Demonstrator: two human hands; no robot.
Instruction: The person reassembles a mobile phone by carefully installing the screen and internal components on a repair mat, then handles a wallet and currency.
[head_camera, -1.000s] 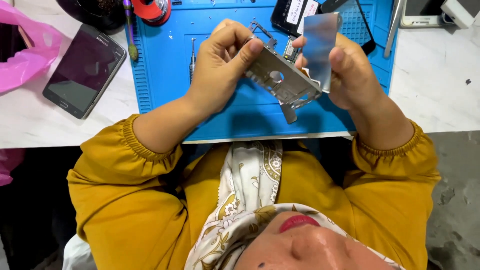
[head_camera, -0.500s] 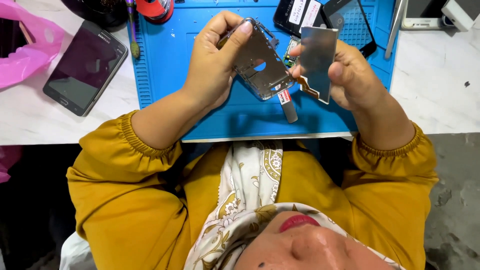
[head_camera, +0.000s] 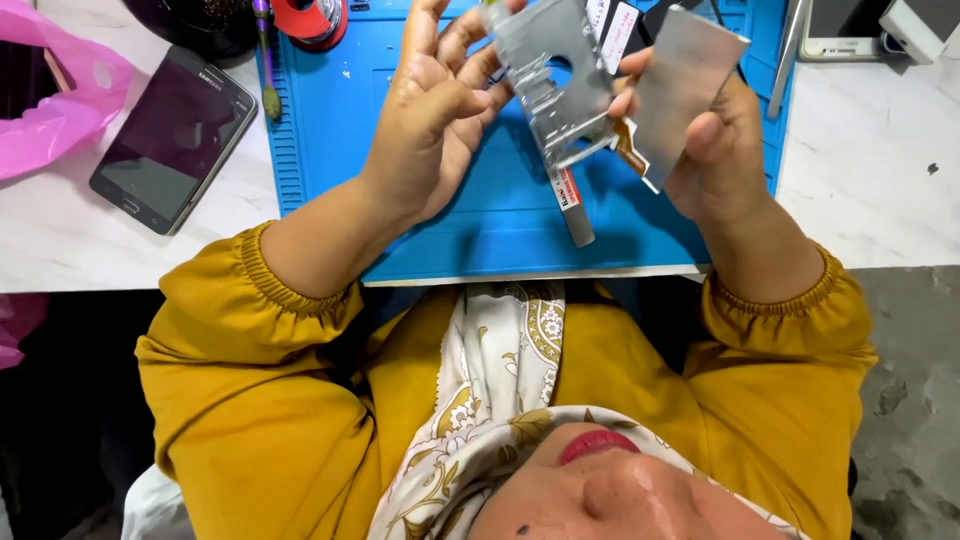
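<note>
My left hand (head_camera: 430, 120) grips a silver metal phone frame (head_camera: 545, 85) with cut-outs, held tilted above the blue work mat (head_camera: 330, 150). To its right, my right hand (head_camera: 715, 150) holds a thin grey rectangular plate (head_camera: 688, 85) by its lower edge. A small orange flex strip (head_camera: 628, 140) hangs between the two parts. The frame and the plate are close together, their lower corners almost touching. Under the hands a grey stick-shaped tool (head_camera: 575, 210) with a red and white label lies on the mat.
A black smartphone (head_camera: 170, 140) lies face up on the white marble table (head_camera: 870, 180), left of the mat. A pink plastic bag (head_camera: 55, 110) is at the far left. A red tape roll (head_camera: 310, 18), a purple-handled tool (head_camera: 265, 60) and a white device (head_camera: 840, 30) sit along the far side.
Both hands have lifted the parts up and away from me. The grey plate has swung apart from the frame, and the frame has turned more upright in my left hand.
</note>
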